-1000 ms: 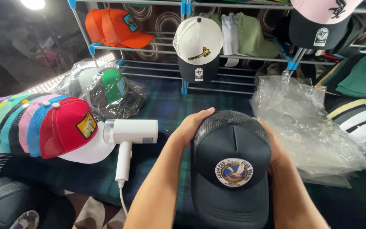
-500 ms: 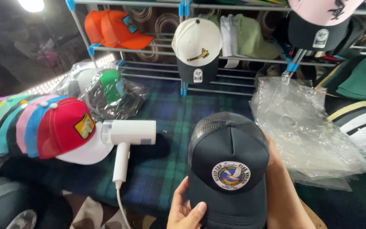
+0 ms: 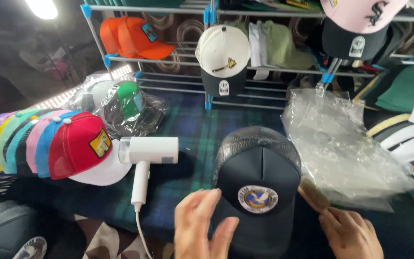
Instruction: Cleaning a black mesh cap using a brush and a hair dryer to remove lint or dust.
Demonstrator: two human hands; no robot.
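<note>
A dark green-and-blue plaid cloth point(image 3: 188, 129) covers the bench before a metal wire rack point(image 3: 264, 69) of caps. The black mesh-backed cap with a round bird patch point(image 3: 257, 177) rests there. The left hand point(image 3: 202, 228) hovers at its brim, fingers spread; the right hand point(image 3: 350, 235), fingers loosely curled, holds nothing beside crinkled clear plastic bags point(image 3: 341, 144).

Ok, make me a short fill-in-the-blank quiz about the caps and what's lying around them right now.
1. The black cap bears a round ____ on its front.
2. The white handheld steamer lies beside the ____ cap that fronts the colourful row.
3. Right of the black cap lie clear ____ bags.

Missing words: patch; red; plastic
</note>
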